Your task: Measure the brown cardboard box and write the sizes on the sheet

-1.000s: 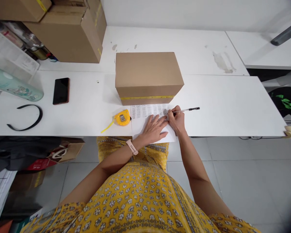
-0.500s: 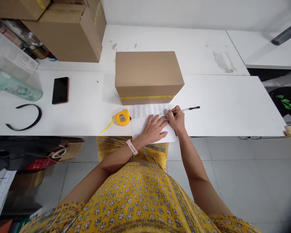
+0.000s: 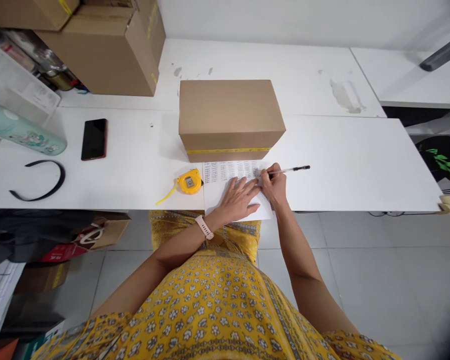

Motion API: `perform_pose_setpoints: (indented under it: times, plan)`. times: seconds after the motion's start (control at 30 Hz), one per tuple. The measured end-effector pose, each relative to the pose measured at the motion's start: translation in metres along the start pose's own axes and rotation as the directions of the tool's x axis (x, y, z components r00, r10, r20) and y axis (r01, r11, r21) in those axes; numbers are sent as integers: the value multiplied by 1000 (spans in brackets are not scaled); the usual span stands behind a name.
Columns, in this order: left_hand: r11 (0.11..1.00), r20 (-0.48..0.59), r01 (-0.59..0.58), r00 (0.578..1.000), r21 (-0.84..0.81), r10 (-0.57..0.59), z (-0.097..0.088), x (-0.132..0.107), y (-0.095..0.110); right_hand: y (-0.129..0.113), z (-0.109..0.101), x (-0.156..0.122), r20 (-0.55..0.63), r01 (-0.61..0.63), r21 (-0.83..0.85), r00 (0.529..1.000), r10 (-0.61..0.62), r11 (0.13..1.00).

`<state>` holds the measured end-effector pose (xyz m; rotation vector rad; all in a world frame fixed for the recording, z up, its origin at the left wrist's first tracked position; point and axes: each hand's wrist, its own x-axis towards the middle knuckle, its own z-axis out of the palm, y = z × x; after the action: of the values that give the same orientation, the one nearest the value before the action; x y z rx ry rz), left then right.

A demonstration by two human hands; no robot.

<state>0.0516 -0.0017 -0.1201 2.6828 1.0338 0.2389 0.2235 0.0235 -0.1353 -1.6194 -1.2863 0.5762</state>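
Observation:
My right hand (image 3: 274,185) is closed around a pen (image 3: 294,169), its tip down at the sheet's right side and its dark end pointing right. Spread flat on the paper (image 3: 214,194), my left hand (image 3: 240,200) has its fingers apart. Columns of small handwriting fill the upper part of the sheet, whose lower edge juts past the table's front. Right behind the sheet stands a closed cardboard box (image 3: 230,112) with a yellow strip along its lower front. Left of the paper lies a yellow tape measure (image 3: 190,181), a short length of its tape pulled out.
On the left of the white table (image 3: 333,165) are a phone (image 3: 94,139), a black headband (image 3: 60,182) and a mint-green bottle (image 3: 30,132). Larger cardboard boxes (image 3: 108,55) are stacked at the back left. The table's front edge runs just below my hands.
Almost nothing differs. Both hands and the pen keep their places on the paper; the whole view has shifted very slightly.

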Motion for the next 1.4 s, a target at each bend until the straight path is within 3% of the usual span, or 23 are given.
perform_pose_setpoints:
  times: [1.4]
  plan:
    - [1000,-24,-10,1000,1,10,3,0,-1,2,-2,1,-16,-3,-10,1000,2,1000]
